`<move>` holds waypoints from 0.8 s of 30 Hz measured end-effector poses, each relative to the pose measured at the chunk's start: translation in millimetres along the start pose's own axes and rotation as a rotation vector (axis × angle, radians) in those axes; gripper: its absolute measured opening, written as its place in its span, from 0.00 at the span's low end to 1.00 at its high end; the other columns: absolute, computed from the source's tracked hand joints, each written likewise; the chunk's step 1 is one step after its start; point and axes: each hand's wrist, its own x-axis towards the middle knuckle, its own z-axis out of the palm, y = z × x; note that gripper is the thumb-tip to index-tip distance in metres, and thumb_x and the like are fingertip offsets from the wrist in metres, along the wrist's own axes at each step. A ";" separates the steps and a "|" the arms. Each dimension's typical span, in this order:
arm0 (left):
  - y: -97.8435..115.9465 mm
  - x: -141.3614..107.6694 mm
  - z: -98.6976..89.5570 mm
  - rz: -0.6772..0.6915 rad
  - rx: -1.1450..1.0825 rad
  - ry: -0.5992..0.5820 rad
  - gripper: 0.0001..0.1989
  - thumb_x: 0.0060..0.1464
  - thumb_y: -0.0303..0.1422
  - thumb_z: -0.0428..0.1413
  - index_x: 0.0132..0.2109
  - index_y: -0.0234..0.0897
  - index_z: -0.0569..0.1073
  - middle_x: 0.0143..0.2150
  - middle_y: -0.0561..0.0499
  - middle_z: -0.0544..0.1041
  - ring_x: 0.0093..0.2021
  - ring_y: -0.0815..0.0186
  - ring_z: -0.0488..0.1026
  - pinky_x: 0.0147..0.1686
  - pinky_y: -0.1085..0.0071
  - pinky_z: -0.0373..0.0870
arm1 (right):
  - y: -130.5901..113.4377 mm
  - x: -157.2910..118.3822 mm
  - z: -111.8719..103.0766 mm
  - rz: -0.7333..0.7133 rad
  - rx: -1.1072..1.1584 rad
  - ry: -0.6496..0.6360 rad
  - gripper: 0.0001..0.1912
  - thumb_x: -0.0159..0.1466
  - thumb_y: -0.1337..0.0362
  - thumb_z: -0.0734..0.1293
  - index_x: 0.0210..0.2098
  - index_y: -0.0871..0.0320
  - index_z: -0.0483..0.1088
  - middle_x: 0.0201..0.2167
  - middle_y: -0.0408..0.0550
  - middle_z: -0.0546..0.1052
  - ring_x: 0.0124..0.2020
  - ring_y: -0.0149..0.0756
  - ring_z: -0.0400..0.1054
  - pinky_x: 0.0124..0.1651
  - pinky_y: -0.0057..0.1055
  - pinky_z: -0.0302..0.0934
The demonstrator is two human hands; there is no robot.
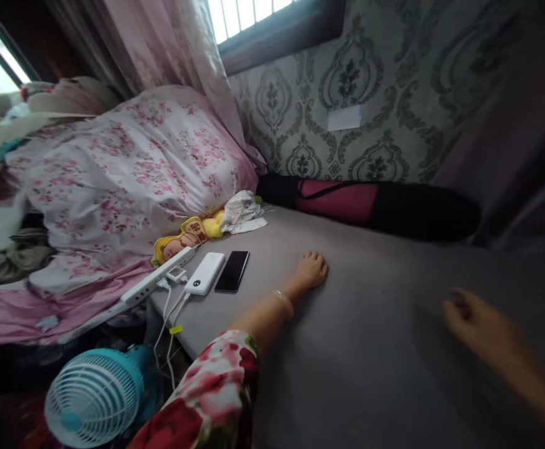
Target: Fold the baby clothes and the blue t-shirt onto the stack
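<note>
My left hand (312,270) rests palm down on the grey surface (356,349), its short-looking fingers slightly apart and nothing visible in it. A bracelet circles that wrist. Over the right part of the surface, my right hand (476,318) is blurred, with loosely bent fingers, a gap between them and no object seen. To the left of my left hand lies a black phone (232,272), not touched. Beside the phone is a white power bank (206,274) with a cable plugged into its near end.
A white power strip (155,279) with plugs lies at the surface's left edge, cables hanging down. Below stands a blue fan (95,396). Yellow plush items (188,234) and a white cloth (242,212) lie behind. A long black and pink bag (370,206) runs along the wall.
</note>
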 end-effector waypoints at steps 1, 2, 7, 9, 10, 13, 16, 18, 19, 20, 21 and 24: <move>-6.6 4.8 -5.7 0.002 -0.067 -0.050 0.16 0.61 0.38 0.47 0.48 0.32 0.72 0.50 0.41 0.73 0.52 0.59 0.68 0.53 0.64 0.63 | -11.4 1.1 15.1 0.026 -0.011 -0.042 0.15 0.59 0.60 0.59 0.40 0.57 0.73 0.31 0.56 0.76 0.31 0.47 0.72 0.34 0.40 0.65; -15.0 10.3 -12.5 -0.007 -0.131 -0.096 0.15 0.60 0.37 0.49 0.47 0.33 0.73 0.49 0.42 0.75 0.50 0.61 0.70 0.51 0.67 0.64 | -25.8 2.5 32.3 -0.003 -0.010 -0.098 0.16 0.58 0.61 0.60 0.42 0.60 0.72 0.32 0.57 0.76 0.33 0.47 0.72 0.37 0.40 0.65; -85.5 29.9 -54.8 -0.227 -0.197 -0.044 0.15 0.59 0.32 0.48 0.45 0.33 0.77 0.42 0.45 0.79 0.41 0.65 0.74 0.41 0.73 0.67 | -99.1 3.6 113.3 -0.262 -0.003 -0.169 0.18 0.62 0.64 0.55 0.45 0.61 0.71 0.40 0.56 0.75 0.43 0.44 0.70 0.47 0.38 0.62; -122.5 26.1 -73.1 -0.374 -0.154 0.041 0.15 0.58 0.29 0.47 0.44 0.31 0.78 0.42 0.42 0.79 0.43 0.62 0.74 0.42 0.71 0.67 | -112.5 2.6 129.9 -0.299 -0.018 -0.164 0.16 0.63 0.64 0.55 0.44 0.59 0.71 0.40 0.55 0.75 0.44 0.43 0.70 0.46 0.38 0.61; -141.2 21.7 -82.1 -0.453 -0.129 0.082 0.16 0.57 0.28 0.47 0.44 0.30 0.78 0.41 0.40 0.79 0.43 0.60 0.74 0.42 0.69 0.67 | -115.4 2.4 134.7 -0.299 -0.027 -0.154 0.16 0.64 0.64 0.56 0.44 0.58 0.71 0.39 0.54 0.75 0.43 0.43 0.70 0.45 0.37 0.61; -193.2 3.0 -107.3 -0.680 -0.049 0.205 0.16 0.57 0.27 0.46 0.45 0.28 0.77 0.44 0.35 0.78 0.45 0.55 0.74 0.43 0.65 0.67 | -116.1 2.7 140.4 -0.243 -0.041 -0.107 0.16 0.64 0.63 0.55 0.43 0.58 0.72 0.37 0.54 0.76 0.40 0.42 0.70 0.41 0.36 0.61; -233.2 -14.1 -127.0 -0.846 0.027 0.297 0.17 0.57 0.27 0.47 0.48 0.28 0.75 0.46 0.32 0.77 0.47 0.51 0.74 0.43 0.61 0.67 | -115.1 3.1 141.5 -0.188 -0.028 -0.098 0.17 0.65 0.62 0.54 0.43 0.59 0.72 0.37 0.54 0.76 0.38 0.42 0.70 0.39 0.35 0.60; -252.1 -20.0 -136.1 -0.902 0.079 0.348 0.17 0.57 0.29 0.47 0.49 0.28 0.73 0.49 0.32 0.75 0.49 0.49 0.72 0.45 0.59 0.66 | -115.6 3.2 142.7 -0.156 -0.030 -0.107 0.17 0.66 0.62 0.54 0.42 0.59 0.72 0.37 0.54 0.76 0.37 0.42 0.70 0.37 0.35 0.60; -259.5 -20.9 -139.4 -0.914 0.105 0.369 0.17 0.57 0.30 0.48 0.50 0.28 0.73 0.50 0.32 0.74 0.51 0.49 0.71 0.47 0.59 0.65 | -115.9 3.2 143.6 -0.148 -0.036 -0.106 0.17 0.66 0.62 0.54 0.42 0.59 0.72 0.37 0.54 0.76 0.37 0.42 0.70 0.37 0.35 0.60; -265.8 -20.5 -141.7 -0.919 0.127 0.385 0.17 0.57 0.32 0.48 0.51 0.28 0.72 0.52 0.32 0.73 0.53 0.49 0.69 0.48 0.58 0.64 | -116.1 3.2 144.6 -0.150 -0.043 -0.102 0.17 0.66 0.62 0.54 0.42 0.59 0.72 0.37 0.54 0.76 0.37 0.42 0.70 0.37 0.35 0.60; -271.2 -18.9 -143.1 -0.916 0.147 0.394 0.18 0.57 0.33 0.50 0.51 0.29 0.71 0.53 0.32 0.72 0.54 0.49 0.68 0.50 0.58 0.63 | -116.1 3.1 145.7 -0.166 -0.052 -0.096 0.16 0.66 0.62 0.54 0.43 0.59 0.72 0.36 0.53 0.76 0.37 0.42 0.70 0.38 0.35 0.59; -283.6 -10.1 -142.3 -0.889 0.200 0.384 0.19 0.54 0.37 0.53 0.50 0.30 0.71 0.53 0.33 0.72 0.55 0.48 0.66 0.52 0.57 0.61 | -115.4 2.5 148.0 -0.237 -0.093 -0.080 0.17 0.66 0.63 0.54 0.44 0.58 0.71 0.35 0.53 0.75 0.38 0.41 0.70 0.40 0.35 0.59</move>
